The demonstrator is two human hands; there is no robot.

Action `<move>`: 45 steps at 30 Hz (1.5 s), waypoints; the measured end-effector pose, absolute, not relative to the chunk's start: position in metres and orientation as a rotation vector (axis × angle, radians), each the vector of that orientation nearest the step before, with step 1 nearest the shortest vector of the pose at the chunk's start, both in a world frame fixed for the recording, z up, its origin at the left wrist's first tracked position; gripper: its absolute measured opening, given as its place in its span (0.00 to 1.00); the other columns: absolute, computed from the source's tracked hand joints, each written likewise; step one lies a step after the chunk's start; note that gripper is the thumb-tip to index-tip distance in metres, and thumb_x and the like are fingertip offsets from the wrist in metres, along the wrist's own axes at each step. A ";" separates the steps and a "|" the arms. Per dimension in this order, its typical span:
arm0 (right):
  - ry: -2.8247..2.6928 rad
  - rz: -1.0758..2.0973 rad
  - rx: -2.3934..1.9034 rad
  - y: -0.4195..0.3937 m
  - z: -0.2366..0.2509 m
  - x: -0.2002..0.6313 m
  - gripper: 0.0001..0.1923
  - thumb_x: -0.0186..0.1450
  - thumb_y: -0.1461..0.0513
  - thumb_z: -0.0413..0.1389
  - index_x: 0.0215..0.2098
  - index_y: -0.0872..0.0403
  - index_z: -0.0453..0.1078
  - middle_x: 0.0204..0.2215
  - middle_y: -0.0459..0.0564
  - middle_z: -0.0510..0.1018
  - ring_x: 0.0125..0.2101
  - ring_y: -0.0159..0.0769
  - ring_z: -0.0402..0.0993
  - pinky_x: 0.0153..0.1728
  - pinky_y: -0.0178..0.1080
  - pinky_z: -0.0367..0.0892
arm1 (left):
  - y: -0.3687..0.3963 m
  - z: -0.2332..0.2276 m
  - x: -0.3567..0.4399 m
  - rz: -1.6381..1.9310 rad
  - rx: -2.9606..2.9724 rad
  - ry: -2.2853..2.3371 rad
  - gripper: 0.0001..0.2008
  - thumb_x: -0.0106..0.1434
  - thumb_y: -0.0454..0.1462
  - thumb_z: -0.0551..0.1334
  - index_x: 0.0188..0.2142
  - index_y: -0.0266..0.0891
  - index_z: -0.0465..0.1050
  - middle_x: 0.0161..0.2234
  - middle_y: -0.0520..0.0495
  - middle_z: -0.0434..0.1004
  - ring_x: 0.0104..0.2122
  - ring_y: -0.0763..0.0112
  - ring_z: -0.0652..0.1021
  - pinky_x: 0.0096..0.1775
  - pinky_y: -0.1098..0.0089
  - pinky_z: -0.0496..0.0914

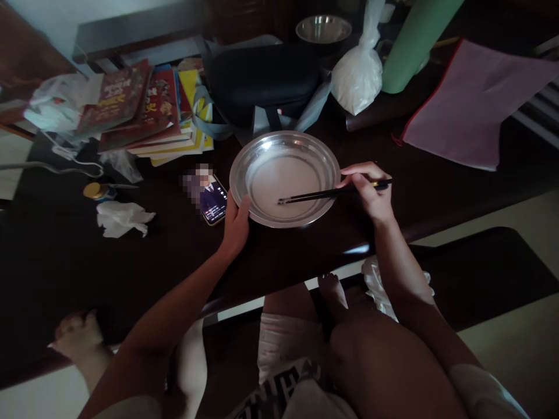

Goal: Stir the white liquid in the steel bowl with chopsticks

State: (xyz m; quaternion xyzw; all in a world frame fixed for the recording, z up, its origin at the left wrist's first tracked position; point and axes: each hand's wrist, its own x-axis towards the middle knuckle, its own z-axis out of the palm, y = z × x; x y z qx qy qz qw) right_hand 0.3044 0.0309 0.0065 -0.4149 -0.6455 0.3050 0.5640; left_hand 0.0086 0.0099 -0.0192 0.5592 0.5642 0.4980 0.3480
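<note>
A wide stainless steel basin (pixel 285 216) stands at the table's front edge, with something pale and whitish covering its bottom; whether powder or liquid I cannot tell. My left hand (pixel 236 224) grips its left rim, thumb on top and the other fingers mostly hidden below. In my right hand (pixel 371 189) is a pair of dark chopsticks (pixel 321 194). They reach over the right rim, tips close together low in the basin. My right fingers also touch or come very near that rim. Beside my left hand lies a lit phone (pixel 212 201).
Books (pixel 144 110), a crumpled tissue (pixel 124 219) and a small yellow-lidded jar (pixel 96 190) lie left. Behind are a black case (pixel 264 78), a knotted bag of white powder (pixel 358 78), a green cylinder (pixel 414 46) and another metal bowl (pixel 324 29). Another person's hand or foot (pixel 81 334) rests lower left.
</note>
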 end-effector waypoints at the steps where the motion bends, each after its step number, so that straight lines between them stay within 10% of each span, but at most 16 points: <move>1: -1.556 0.722 -0.968 0.031 0.007 0.304 0.11 0.66 0.52 0.55 0.40 0.47 0.76 0.28 0.43 0.81 0.30 0.33 0.81 0.35 0.39 0.75 | 0.010 -0.019 0.009 1.294 1.445 1.461 0.25 0.64 0.57 0.55 0.51 0.45 0.70 0.50 0.44 0.73 0.56 0.59 0.71 0.61 0.54 0.63; 45: -1.545 0.707 -0.952 0.032 0.006 0.305 0.11 0.66 0.52 0.55 0.40 0.46 0.77 0.29 0.43 0.81 0.30 0.33 0.81 0.35 0.39 0.76 | 0.010 -0.021 0.008 1.294 1.446 1.454 0.23 0.65 0.55 0.55 0.52 0.45 0.69 0.51 0.45 0.73 0.57 0.59 0.71 0.61 0.56 0.63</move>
